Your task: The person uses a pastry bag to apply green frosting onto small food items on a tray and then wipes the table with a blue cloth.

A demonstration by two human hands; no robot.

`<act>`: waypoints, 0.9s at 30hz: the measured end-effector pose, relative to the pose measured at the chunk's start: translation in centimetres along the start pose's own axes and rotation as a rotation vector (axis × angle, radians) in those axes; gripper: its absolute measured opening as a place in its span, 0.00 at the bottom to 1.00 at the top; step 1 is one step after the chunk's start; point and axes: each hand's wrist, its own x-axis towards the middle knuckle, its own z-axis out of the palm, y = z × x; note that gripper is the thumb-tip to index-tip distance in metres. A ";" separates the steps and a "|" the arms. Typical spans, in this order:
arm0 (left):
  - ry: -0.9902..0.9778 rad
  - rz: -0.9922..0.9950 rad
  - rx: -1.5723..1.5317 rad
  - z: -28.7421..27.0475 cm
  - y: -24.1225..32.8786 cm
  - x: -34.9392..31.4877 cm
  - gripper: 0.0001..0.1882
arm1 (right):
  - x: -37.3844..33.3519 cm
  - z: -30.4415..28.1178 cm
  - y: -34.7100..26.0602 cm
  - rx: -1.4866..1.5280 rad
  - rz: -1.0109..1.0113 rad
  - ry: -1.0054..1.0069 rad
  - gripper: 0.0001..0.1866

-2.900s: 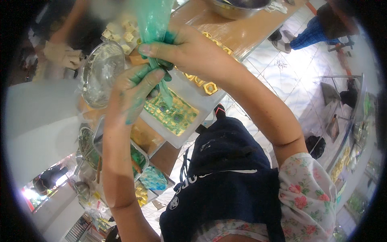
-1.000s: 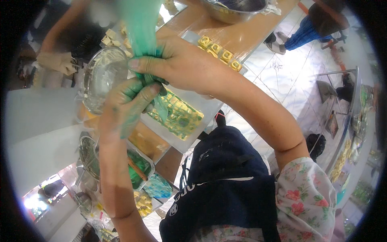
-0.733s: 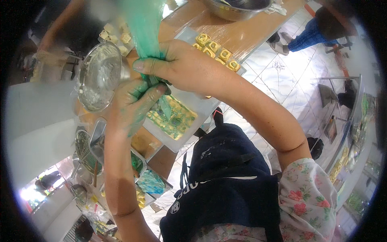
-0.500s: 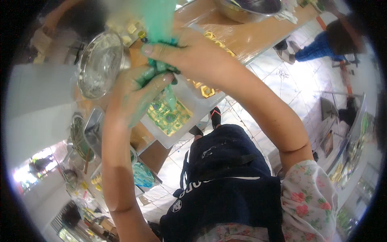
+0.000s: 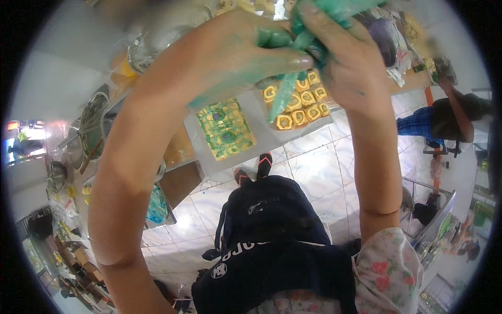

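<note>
Two hands meet at the top of the view: our left hand [image 5: 235, 57], smeared green, and our right hand [image 5: 348, 63] both wrap tightly around a green piping bag [image 5: 300, 36]. Its tapered tip [image 5: 280, 102] hangs below our fingers, apparently just over the white tray [image 5: 272, 141] of small yellow pastry cups [image 5: 303, 104].

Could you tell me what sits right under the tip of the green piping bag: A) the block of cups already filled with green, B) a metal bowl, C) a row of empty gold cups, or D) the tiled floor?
C: the piping bag, held by both the left hand and the right hand, ends with its tip over the empty gold cups, while the filled cups lie further left on the tray.
</note>
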 end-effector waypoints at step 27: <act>-0.134 0.093 -0.315 -0.9 -4.4 -10.2 0.13 | -5.9 9.0 0.3 -0.009 0.187 0.026 0.12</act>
